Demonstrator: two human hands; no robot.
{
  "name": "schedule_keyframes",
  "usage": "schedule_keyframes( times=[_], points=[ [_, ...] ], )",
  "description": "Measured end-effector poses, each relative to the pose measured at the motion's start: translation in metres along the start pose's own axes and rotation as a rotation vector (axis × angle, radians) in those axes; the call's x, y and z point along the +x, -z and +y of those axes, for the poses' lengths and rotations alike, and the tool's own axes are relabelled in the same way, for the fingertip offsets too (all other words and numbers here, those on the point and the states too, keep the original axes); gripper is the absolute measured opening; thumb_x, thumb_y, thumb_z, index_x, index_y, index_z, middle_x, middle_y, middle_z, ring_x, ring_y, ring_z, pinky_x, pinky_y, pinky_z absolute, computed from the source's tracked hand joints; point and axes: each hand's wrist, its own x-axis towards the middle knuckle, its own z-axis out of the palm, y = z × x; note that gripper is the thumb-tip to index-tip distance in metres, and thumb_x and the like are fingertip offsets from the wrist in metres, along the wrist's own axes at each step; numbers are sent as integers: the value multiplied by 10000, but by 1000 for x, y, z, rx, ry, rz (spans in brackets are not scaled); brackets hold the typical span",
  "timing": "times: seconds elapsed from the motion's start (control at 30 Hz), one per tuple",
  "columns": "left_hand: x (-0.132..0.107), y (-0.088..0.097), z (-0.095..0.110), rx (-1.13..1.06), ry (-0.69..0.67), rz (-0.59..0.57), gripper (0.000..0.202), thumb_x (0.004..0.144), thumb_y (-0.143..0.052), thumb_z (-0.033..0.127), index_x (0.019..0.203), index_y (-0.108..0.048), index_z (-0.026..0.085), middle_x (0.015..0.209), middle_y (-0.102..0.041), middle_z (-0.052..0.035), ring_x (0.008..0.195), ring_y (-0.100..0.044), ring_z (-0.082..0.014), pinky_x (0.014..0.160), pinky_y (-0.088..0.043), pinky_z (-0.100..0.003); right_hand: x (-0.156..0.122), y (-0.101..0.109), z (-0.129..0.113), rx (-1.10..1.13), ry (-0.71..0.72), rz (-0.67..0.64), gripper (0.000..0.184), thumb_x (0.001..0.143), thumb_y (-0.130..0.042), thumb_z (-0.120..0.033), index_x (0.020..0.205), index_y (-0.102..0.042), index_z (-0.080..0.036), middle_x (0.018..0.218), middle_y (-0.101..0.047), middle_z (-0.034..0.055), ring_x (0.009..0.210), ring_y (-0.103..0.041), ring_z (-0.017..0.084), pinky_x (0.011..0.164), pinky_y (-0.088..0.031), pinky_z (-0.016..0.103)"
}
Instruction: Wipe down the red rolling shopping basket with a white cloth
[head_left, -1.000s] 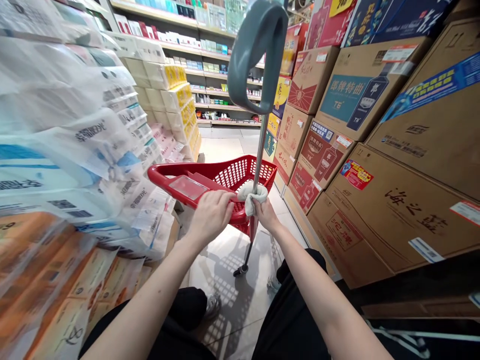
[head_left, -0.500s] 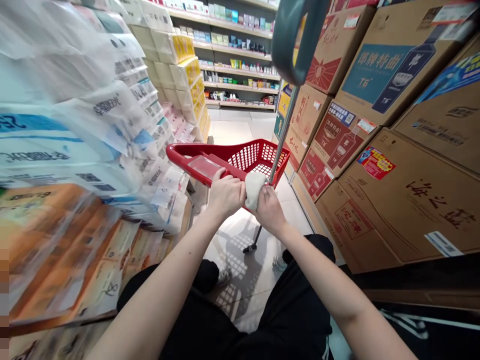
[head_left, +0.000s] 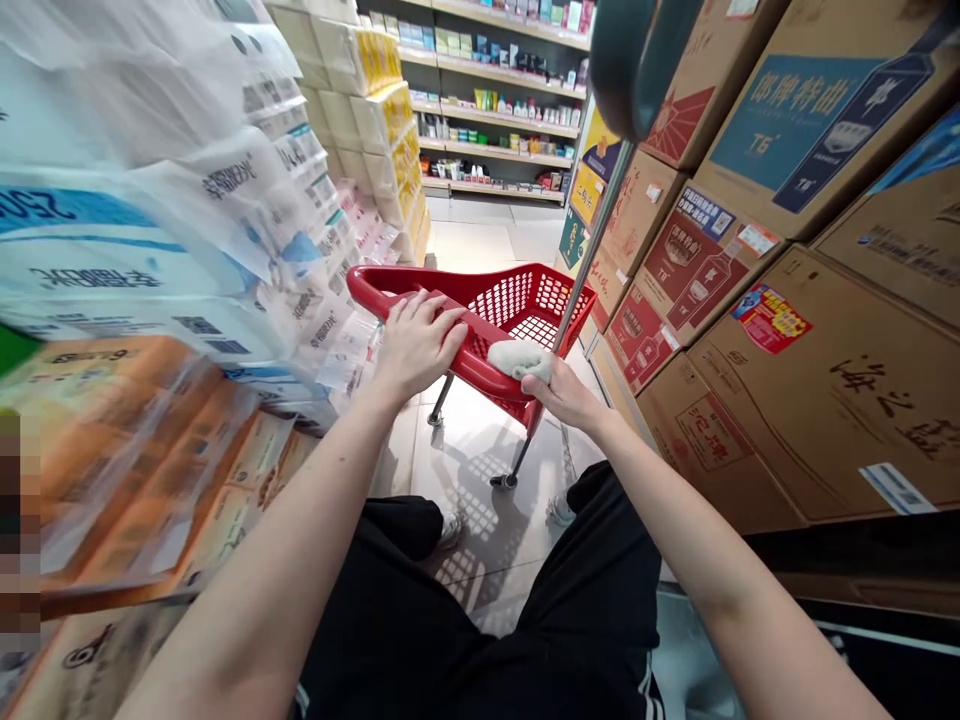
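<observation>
A red plastic shopping cart [head_left: 495,380] with a perforated basket stands in front of me, its handle slanting down to the right. My left hand [head_left: 420,345] is laid over the left part of the handle, its fingers bent across the red bar. At the handle's right end, my right hand [head_left: 566,395] holds a folded white cloth [head_left: 517,357] against the bar, thumb on the near side. The other fingers of that hand are partly hidden. Just beyond it, a metal pole [head_left: 600,240] with a dark top piece [head_left: 630,70] rises beside the cart.
Stacked plastic-wrapped paper packs [head_left: 165,240] line the left, with orange packs [head_left: 127,430] lower down. Cardboard cartons [head_left: 810,400] are piled along the right. Shelves of small goods [head_left: 495,110] stand at the back. The tiled floor [head_left: 457,240] runs between; my legs are below.
My left hand has slid left along the handle, away from the right, and its fingers have loosened from a fist. The cloth now lies flatter on the bar. The view has shifted slightly.
</observation>
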Motion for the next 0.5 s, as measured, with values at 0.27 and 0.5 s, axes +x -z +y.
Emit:
schedule_keyframes(
  times=[0.27, 0.5],
  points=[
    [22, 8, -42, 4, 15, -81, 477, 942, -190, 379, 1226, -567, 307, 1286, -556, 8, 1211, -446, -218, 1029, -250, -418, 6, -22, -8, 69, -187, 280, 642, 943, -142, -575, 868, -641, -179, 830, -648, 59, 845, -614, 176, 777, -464, 270],
    [20, 2, -30, 116, 43, -14, 445, 923, -247, 354, 1204, -588, 300, 1253, -569, -25, 1056, -500, -238, 956, -282, -436, 4, -12, 2, -6, -186, 271, 573, 947, -209, -538, 787, -616, -168, 736, -631, 48, 718, -599, 160, 686, -456, 255]
  ],
)
